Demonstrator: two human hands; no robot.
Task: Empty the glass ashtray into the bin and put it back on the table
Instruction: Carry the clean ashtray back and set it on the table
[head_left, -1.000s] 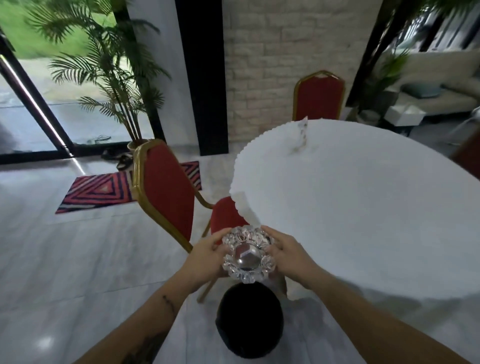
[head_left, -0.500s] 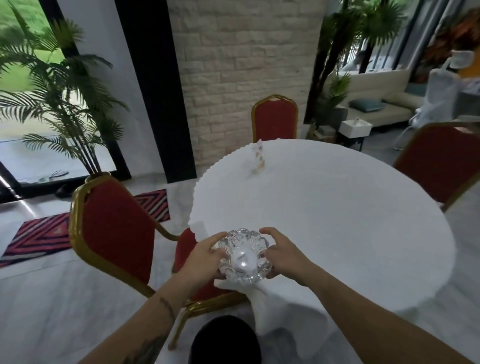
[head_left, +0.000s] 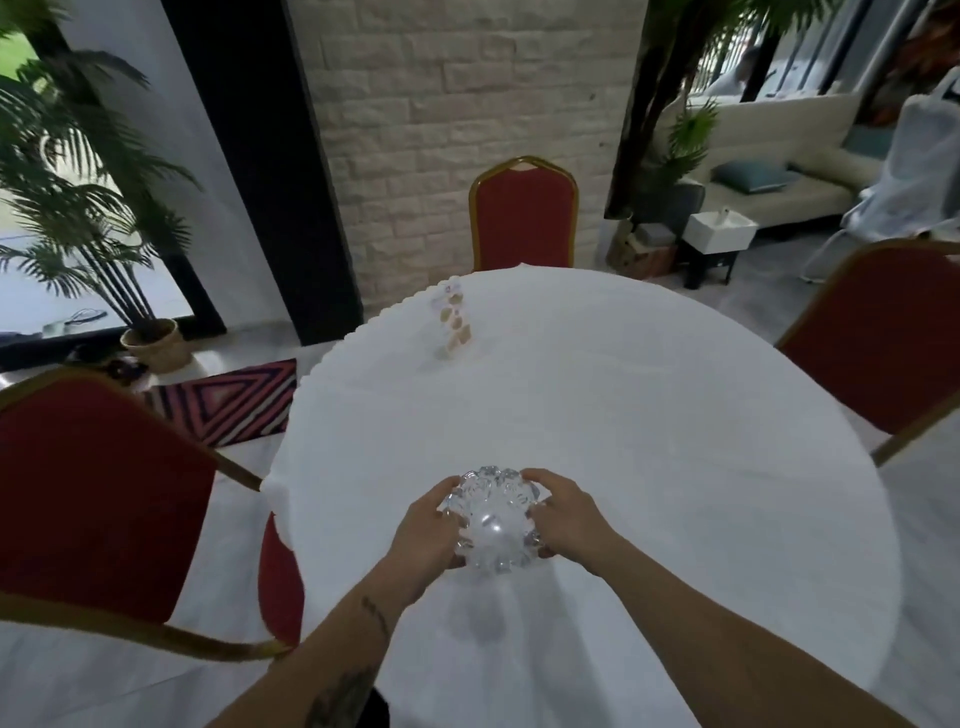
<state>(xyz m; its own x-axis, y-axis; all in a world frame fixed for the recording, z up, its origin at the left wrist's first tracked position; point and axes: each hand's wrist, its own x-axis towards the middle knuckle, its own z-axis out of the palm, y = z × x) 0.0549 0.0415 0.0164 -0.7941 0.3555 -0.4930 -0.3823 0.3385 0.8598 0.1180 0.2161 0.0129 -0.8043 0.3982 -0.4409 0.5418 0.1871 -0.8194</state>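
The clear cut-glass ashtray (head_left: 491, 517) is held upright above the near part of the round table with a white cloth (head_left: 649, 441); its shadow falls on the cloth below it. My left hand (head_left: 428, 527) grips its left rim and my right hand (head_left: 563, 517) grips its right rim. The ashtray's bowl looks empty. A sliver of the black bin (head_left: 375, 709) shows at the bottom edge, between my left forearm and the table.
Red chairs with gold frames stand at the left (head_left: 98, 499), the far side (head_left: 522, 215) and the right (head_left: 878, 338). A small patterned napkin holder (head_left: 453, 322) stands on the far left of the table. A potted palm (head_left: 104, 208) and striped rug (head_left: 228, 405) lie to the left.
Both hands carried the ashtray from over the black bin up and over the table's near edge. The view swung right and up; the bin slid almost out of sight.
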